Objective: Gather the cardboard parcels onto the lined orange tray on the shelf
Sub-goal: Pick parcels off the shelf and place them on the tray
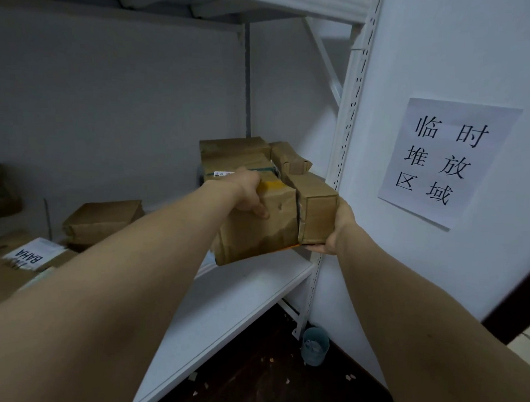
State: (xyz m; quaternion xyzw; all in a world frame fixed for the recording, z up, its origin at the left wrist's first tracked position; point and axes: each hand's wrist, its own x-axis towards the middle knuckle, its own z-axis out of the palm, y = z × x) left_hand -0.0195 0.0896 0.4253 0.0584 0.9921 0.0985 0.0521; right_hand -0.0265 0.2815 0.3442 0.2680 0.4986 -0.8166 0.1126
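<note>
Holding two cardboard parcels side by side, both hands are raised over the right end of the white shelf [239, 305]. Left hand [249, 191]: grip closed over the upper left corner of the larger parcel [256, 233], thumb pressed on its near face. Right hand [338, 227]: grip cupped round the lower right corner of the smaller parcel [317, 214], fingers beneath it. The two parcels touch along an upright seam. An orange edge [289, 247] shows under the smaller parcel's base, and an orange patch shows beside the left knuckles; whether this is the tray cannot be told. Just behind the held pair, stacked parcels [235, 154] sit at the back right of the shelf, near the upright post [347, 119]. More lie at the shelf's left end: a creased parcel [104, 219] and a labelled box [30, 255]. A paper sign [445, 162] is fixed to the wall on the right. A grey bucket [314, 347] stands on the dark floor below.
</note>
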